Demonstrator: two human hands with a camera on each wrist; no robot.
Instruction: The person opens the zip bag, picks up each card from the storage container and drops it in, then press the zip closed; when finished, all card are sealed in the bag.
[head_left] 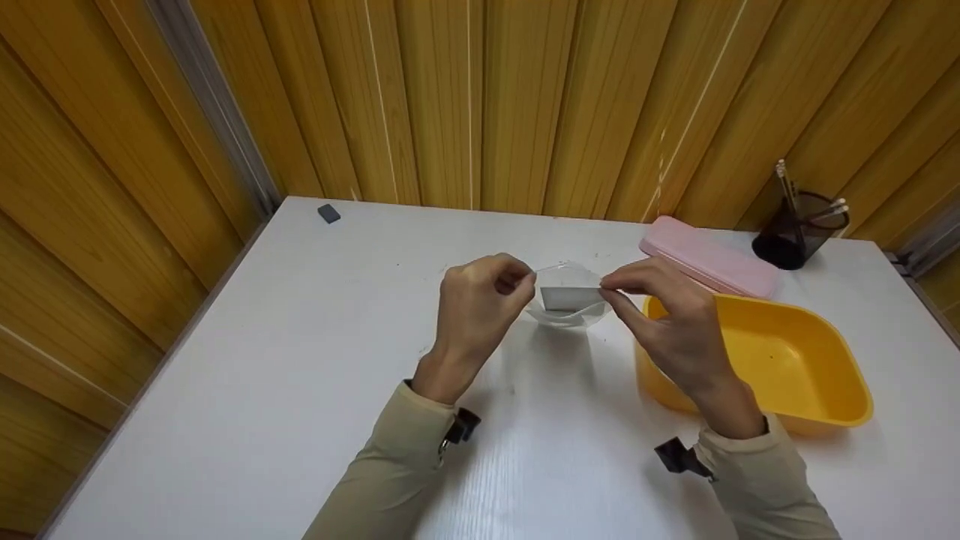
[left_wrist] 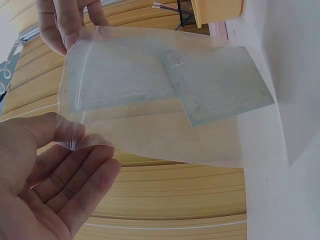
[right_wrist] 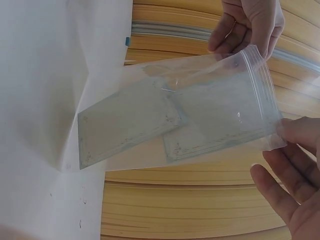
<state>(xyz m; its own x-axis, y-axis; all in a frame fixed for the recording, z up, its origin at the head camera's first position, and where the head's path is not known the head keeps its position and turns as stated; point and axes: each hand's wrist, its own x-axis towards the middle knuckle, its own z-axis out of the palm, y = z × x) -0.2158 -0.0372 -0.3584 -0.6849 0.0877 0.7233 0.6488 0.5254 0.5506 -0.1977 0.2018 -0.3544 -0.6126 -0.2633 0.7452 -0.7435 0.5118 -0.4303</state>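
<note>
Clear zip bag [left_wrist: 150, 100], two grey cards [left_wrist: 220, 90] inside

Clear glossy plastic zip bag [left_wrist: 150, 100] holds 2 seemingly matt cards [right_wrist: 125, 125].

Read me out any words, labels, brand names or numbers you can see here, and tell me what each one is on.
None can be read.
The two cards in the clear bag show only a thin border line, no writing.
The pink case, yellow tub and pen cup carry no visible print.
</note>
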